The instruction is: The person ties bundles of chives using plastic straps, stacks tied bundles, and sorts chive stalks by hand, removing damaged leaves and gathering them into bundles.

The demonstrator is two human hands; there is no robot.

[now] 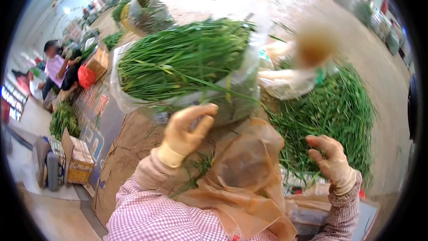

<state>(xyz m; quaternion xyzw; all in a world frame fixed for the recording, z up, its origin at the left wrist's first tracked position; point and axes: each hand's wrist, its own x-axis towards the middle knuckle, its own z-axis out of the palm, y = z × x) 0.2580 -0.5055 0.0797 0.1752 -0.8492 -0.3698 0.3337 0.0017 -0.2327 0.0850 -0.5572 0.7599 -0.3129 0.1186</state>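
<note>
My left hand (189,129), in a pale glove, is raised just in front of a clear plastic bag (243,93). Its thumb and fingers are apart with nothing between them. The bag holds long green stalks (183,58) laid lengthwise. My right hand (327,158), also gloved, hovers at the near edge of a large loose pile of green stalks (334,111); its fingers are apart and empty. Between my arms an orange-brown plastic apron (243,169) covers my lap.
Brown cardboard (133,147) lies under the bag. Another filled bag (149,15) stands beyond. A person (58,69) sits at the left near a box (97,64). White plastic (287,82) lies right of the bag; a blurred round shape (316,44) is above it.
</note>
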